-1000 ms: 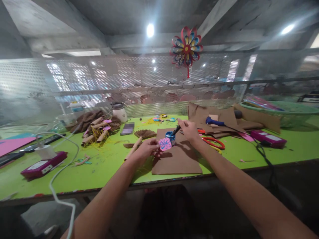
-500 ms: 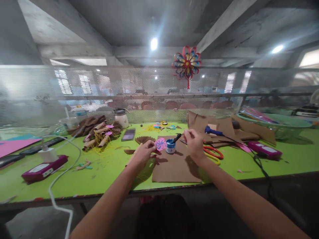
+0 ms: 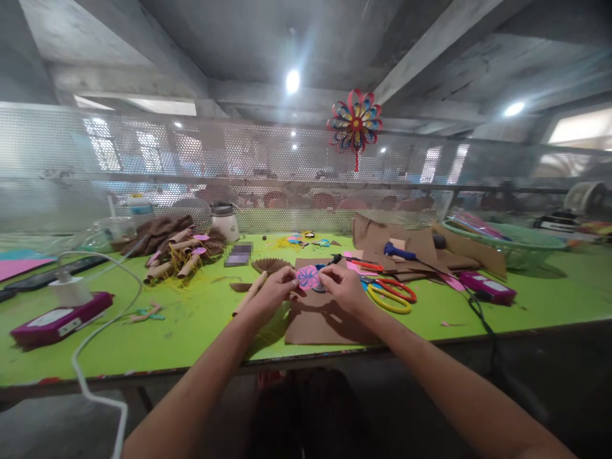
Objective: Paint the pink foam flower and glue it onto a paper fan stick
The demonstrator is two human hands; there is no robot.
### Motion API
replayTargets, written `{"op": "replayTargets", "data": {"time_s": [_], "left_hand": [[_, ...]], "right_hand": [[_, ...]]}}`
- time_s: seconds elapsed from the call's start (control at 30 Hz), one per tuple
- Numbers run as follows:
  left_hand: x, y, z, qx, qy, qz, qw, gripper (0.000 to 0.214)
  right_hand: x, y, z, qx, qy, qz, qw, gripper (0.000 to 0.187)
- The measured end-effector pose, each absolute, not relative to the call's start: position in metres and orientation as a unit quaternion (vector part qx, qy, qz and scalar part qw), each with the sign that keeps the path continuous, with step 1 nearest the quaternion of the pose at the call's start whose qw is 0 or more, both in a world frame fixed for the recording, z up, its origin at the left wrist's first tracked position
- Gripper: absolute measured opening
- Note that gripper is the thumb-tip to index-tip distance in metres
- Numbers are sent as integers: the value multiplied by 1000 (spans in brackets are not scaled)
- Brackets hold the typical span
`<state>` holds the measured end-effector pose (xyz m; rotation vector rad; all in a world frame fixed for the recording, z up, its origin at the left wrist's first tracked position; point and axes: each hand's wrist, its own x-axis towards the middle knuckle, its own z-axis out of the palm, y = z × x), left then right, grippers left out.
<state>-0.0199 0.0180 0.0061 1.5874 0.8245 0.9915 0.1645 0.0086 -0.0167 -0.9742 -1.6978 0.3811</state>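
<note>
My left hand pinches the left edge of a small pink paper flower painted with blue lines. My right hand is closed in a pinch at the flower's right edge. Behind the flower and the right fingertips stands a blue paint jar, mostly hidden, with a dark brush handle sticking out. Under both hands lies a brown paper sheet. Scissors with red and yellow handle loops rest right of my right hand. A brown paper roll lies beside my left hand.
Paper rolls with yellow strands and a lidded jar sit at back left. Purple power strips lie left and right with cords. Brown paper, a blue glue gun and a green basket are at right.
My right hand has moved left from beside the brush to the flower's edge, uncovering the scissors and a red-orange tool. The left hand keeps its hold. The view has shifted slightly.
</note>
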Motion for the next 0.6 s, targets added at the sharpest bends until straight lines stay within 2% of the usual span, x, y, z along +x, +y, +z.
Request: {"op": "replayTargets", "data": {"time_s": [0.4, 0.6], "left_hand": [[-19, 19, 2, 672, 351, 409, 508, 21], [-18, 18, 3, 670, 361, 403, 509, 19]], "right_hand": [[168, 5, -12, -409, -708, 233, 527, 14], [170, 5, -12, -416, -707, 245, 517, 16]]}}
